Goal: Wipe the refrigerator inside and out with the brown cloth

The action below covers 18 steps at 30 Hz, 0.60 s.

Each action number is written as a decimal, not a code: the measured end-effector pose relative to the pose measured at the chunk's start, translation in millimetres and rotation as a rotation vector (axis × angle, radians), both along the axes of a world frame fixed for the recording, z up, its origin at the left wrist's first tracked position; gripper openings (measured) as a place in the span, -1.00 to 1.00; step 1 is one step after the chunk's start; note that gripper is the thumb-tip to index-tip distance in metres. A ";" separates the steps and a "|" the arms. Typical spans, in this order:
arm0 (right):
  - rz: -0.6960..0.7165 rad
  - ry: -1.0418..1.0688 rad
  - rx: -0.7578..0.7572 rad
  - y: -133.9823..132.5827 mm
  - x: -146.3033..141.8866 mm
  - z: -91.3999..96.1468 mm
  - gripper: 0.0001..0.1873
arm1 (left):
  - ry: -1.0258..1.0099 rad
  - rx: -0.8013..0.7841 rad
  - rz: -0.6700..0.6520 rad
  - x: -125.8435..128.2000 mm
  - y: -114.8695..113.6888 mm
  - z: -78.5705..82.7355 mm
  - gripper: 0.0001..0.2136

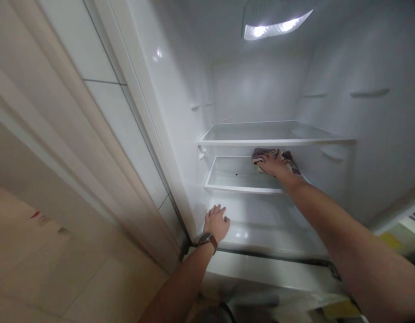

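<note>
Inside a white refrigerator, my right hand (pixel 273 163) presses a dark patterned cloth (pixel 290 160) onto the right part of the lower glass shelf (pixel 227 179). Part of the cloth is bunched under my palm and fingers. A small dark speck (pixel 236 174) lies on that shelf, left of the cloth. My left hand (pixel 217 223), with a watch (pixel 205 239) on its wrist, rests at the lower left, against the inner wall or floor of the compartment. Its fingers are extended and it holds nothing.
An upper glass shelf (pixel 261 132) spans the compartment above my right hand. Shelf ledges (pixel 370 93) stick out from the side walls. A lit lamp (pixel 278 29) is in the ceiling. The fridge's front edge (pixel 261 269) runs below; a tiled wall (pixel 127 121) stands left.
</note>
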State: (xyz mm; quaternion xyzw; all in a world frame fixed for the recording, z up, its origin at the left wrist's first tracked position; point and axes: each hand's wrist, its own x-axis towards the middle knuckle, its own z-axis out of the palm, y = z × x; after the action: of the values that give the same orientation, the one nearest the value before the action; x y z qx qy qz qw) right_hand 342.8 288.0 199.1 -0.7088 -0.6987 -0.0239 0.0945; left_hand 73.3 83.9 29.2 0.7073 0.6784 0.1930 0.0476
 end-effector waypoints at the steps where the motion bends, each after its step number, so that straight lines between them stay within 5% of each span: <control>1: 0.011 -0.004 -0.002 -7.3 -3.0 1.2 -0.24 | 0.002 -0.003 -0.002 0.0 0.3 0.5 -0.51; 11: 0.158 -0.055 -0.028 -84.2 -33.1 5.8 -0.23 | 0.000 -0.029 0.000 0.7 1.4 7.8 -0.51; 18: 0.171 -0.050 -0.048 -101.8 -39.6 7.6 -0.22 | 0.016 -0.029 0.008 1.0 0.5 11.3 -0.51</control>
State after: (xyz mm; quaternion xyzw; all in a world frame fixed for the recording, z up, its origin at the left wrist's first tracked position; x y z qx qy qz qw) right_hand 303.1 186.3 206.7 -0.6478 -0.7591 -0.0167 0.0621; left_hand 74.3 84.4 40.5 0.7055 0.6841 0.1775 0.0517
